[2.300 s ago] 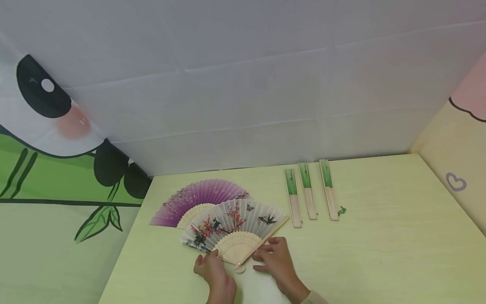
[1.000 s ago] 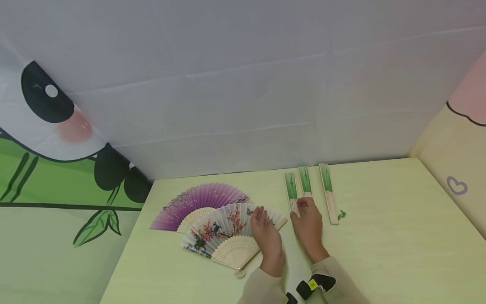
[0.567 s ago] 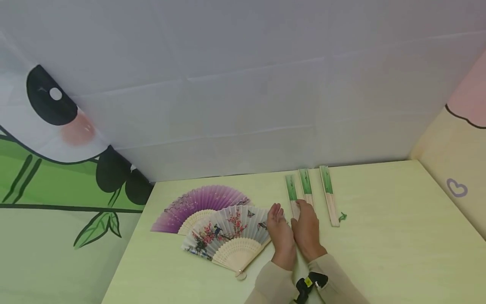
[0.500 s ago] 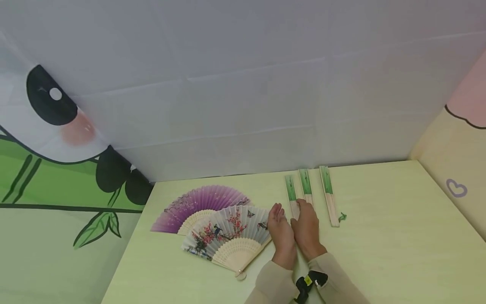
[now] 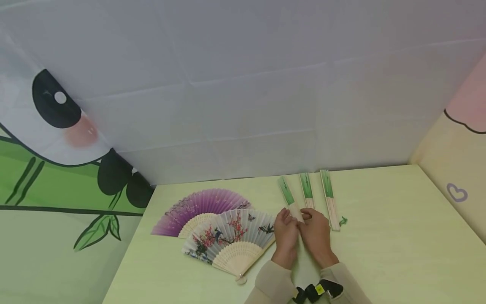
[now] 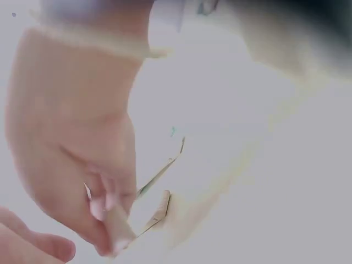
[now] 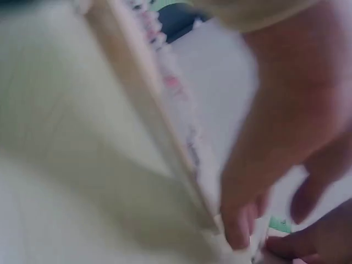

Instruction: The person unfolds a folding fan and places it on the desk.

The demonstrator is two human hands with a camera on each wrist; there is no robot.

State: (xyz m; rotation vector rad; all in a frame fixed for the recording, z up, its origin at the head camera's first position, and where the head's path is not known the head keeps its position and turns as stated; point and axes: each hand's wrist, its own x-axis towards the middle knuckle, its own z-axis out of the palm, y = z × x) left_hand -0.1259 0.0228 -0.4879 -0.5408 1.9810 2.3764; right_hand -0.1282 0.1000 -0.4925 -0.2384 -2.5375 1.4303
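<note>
A folded fan (image 5: 287,192) with a green upper part and pale sticks leans to the left, its lower end between both hands. My left hand (image 5: 286,236) curls its fingers at the left side of the sticks; the left wrist view shows fingertips around a pale end piece (image 6: 118,228). My right hand (image 5: 316,236) pinches the lower end from the right, its thumb close to the left hand. In the right wrist view the fan's green part (image 7: 279,224) shows between the hands. Fingers hide the fan's bottom.
Two more folded green fans (image 5: 306,185) (image 5: 328,198) lie just right, the farther one with a green tassel (image 5: 343,221). At left, an open white floral fan (image 5: 235,228) overlaps an open purple fan (image 5: 212,200). The pale table (image 5: 398,236) extends right.
Both hands have left the white fan and moved right to the leftmost folded fan. Over the last half second that fan has tilted left, and the left hand's fingers have curled in.
</note>
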